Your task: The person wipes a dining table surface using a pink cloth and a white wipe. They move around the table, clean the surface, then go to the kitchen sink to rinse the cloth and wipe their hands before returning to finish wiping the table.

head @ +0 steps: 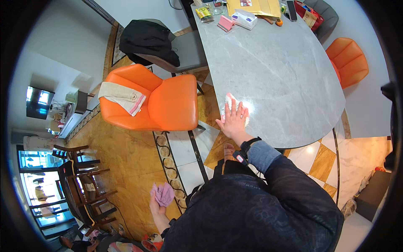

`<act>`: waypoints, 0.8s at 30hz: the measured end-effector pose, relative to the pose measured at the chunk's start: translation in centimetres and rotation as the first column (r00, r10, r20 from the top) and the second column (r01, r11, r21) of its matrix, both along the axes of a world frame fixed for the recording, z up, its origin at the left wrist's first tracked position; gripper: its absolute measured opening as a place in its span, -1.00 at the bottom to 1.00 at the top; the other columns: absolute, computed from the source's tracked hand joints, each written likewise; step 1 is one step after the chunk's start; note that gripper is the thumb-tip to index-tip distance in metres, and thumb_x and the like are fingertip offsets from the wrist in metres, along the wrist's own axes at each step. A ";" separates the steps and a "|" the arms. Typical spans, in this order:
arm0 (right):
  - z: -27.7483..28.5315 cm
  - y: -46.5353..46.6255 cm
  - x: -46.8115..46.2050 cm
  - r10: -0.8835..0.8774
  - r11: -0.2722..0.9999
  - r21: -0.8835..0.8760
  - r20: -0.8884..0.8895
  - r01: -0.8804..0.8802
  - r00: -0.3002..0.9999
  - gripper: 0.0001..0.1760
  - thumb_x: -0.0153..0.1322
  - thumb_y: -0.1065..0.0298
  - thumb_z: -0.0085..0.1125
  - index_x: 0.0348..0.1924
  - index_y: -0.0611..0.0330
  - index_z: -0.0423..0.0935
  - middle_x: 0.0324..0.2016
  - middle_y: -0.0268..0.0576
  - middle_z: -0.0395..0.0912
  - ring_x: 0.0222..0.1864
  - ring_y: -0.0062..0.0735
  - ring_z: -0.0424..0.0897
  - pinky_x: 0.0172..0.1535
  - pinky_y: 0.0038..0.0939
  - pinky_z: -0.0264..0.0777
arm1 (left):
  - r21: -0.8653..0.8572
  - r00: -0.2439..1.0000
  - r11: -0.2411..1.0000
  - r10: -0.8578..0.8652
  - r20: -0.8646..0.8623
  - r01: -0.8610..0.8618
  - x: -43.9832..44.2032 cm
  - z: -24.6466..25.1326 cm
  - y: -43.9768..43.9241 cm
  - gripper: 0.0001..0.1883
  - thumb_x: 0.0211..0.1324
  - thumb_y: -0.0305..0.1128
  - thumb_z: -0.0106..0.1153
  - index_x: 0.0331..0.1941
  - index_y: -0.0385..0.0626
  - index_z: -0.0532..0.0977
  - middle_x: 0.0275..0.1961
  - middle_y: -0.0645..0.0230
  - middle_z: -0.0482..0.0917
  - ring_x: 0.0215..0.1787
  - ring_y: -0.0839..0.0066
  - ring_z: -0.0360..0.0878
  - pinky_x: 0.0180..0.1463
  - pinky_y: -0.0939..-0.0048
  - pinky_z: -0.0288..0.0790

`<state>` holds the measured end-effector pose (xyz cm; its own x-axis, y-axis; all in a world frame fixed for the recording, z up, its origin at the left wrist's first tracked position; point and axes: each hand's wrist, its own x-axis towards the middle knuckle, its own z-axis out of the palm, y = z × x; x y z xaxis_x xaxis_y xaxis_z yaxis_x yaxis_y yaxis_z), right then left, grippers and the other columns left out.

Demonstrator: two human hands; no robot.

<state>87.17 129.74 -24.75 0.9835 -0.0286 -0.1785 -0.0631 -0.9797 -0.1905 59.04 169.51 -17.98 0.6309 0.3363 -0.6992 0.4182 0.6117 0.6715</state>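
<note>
My right hand (233, 122) lies flat with spread fingers on a pink and white cloth (230, 98), pressing it to the grey stone-look tabletop (277, 75) near its left edge. A shiny patch shows on the surface beside the cloth. Away from the table, over the floor at lower left, my left hand (155, 204) grips a crumpled purple cloth (164, 194). Both wrists wear dark bands.
An orange chair (173, 102) with a beige towel (121, 95) over it stands left of the table. Behind it is a grey chair bearing a black jacket (148, 41). A tissue pack (244, 19), pink stand (225, 23), phone (291, 11) and persimmon-like fruit (279, 22) sit at the far end.
</note>
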 end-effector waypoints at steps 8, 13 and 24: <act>-0.8 2.1 6.8 -0.045 0.999 0.014 0.097 0.044 0.994 -0.07 0.49 -0.31 -0.07 0.57 -0.02 -0.03 0.58 0.02 -0.31 0.56 0.30 -0.29 0.44 0.42 -0.44 | 0.001 0.976 0.978 -0.207 -0.063 0.207 13.4 3.5 2.8 -0.49 0.45 -0.16 0.03 0.38 -0.06 0.33 0.31 0.15 0.51 0.36 0.17 0.47 0.37 0.05 0.40; -1.4 2.2 7.3 -0.097 0.994 0.060 0.167 0.088 0.981 -0.13 0.49 -0.27 -0.03 0.54 -0.05 0.06 0.57 -0.06 -0.20 0.56 0.23 -0.21 0.46 0.35 -0.40 | -0.108 0.918 0.920 -0.357 0.172 0.378 25.2 5.6 2.6 -0.47 0.48 -0.17 -0.05 0.43 -0.06 0.27 0.31 0.16 0.50 0.38 0.16 0.44 0.41 0.06 0.36; -1.3 3.0 2.8 -0.389 0.919 -0.010 0.123 0.393 0.913 -0.28 0.52 -0.14 -0.04 0.50 -0.12 0.18 0.55 -0.13 -0.06 0.56 0.15 -0.09 0.49 0.24 -0.33 | 0.551 0.487 0.663 -0.748 0.452 0.507 50.5 8.9 3.6 -0.35 0.41 -0.22 -0.12 0.51 -0.13 0.07 -0.24 0.40 0.39 -0.21 0.55 0.37 0.41 0.20 0.32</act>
